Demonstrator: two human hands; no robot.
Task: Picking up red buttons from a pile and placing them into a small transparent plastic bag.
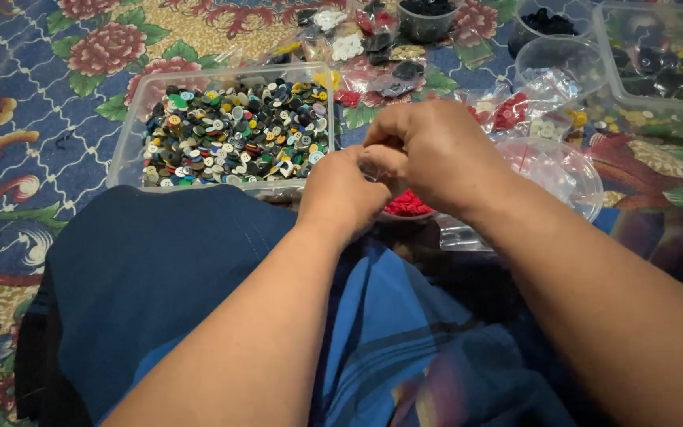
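Both hands met fingertip to fingertip, the left hand point(341, 194) and right hand point(428, 150) pinching a small clear plastic bag point(375, 168) between them, above a heap of red buttons point(407, 204). A clear rectangular tub of mixed coloured buttons point(235, 130) sat just left of them. Holding the bag's mouth steady over the heap seemed wise.

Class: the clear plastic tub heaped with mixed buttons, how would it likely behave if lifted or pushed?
The clear tub looks thin-walled, so it may flex when lifted. It is filled with mixed buttons, so probably heavy for its size. The loose buttons would likely shift or spill if it tips.
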